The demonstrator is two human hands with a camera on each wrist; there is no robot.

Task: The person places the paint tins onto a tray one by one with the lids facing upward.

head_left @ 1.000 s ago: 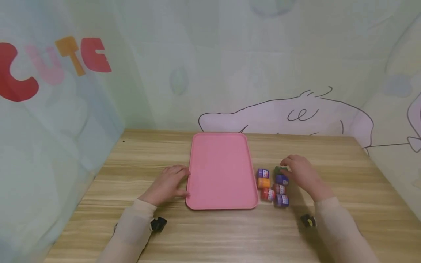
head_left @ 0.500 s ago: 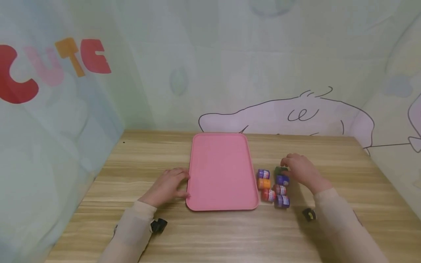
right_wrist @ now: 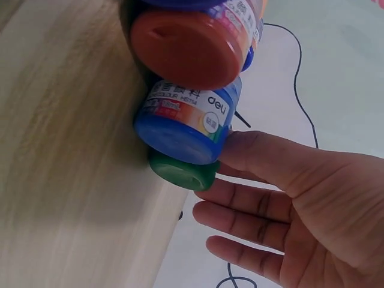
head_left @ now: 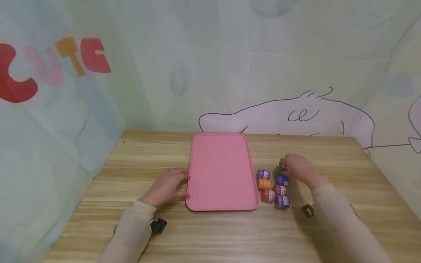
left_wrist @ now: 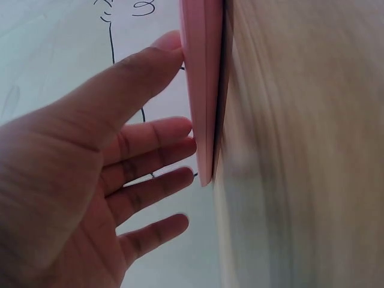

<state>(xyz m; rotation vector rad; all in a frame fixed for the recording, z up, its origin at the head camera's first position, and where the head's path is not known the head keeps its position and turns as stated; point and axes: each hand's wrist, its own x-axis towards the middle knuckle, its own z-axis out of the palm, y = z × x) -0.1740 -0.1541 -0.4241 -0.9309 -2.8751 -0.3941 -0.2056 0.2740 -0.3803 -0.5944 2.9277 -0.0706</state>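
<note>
Beside the pink tray (head_left: 222,171), my left hand (head_left: 164,186) has its fingers extended, and its thumb and fingertips touch the tray's left rim (left_wrist: 203,90). My right hand (head_left: 300,170) pinches a green paint jar (right_wrist: 183,171) between thumb and fingers, at the far end of the right column of jars. Touching that jar is a blue paint jar (right_wrist: 183,123), lying on its side with a printed label. A reddish-brown jar (right_wrist: 186,48) follows in the same column. Part of the green jar is hidden by the blue jar and my thumb.
Closer to the tray lie a purple jar (head_left: 263,174), an orange jar (head_left: 264,183) and a red jar (head_left: 268,195). Another purple jar (head_left: 282,201) ends the right column at the near side. A printed cloth backdrop (head_left: 230,65) stands behind the wooden table (head_left: 217,237).
My right wrist and forearm have shifted slightly, while the fingers stay at the green jar. The left hand, the tray and the other jars look unchanged.
</note>
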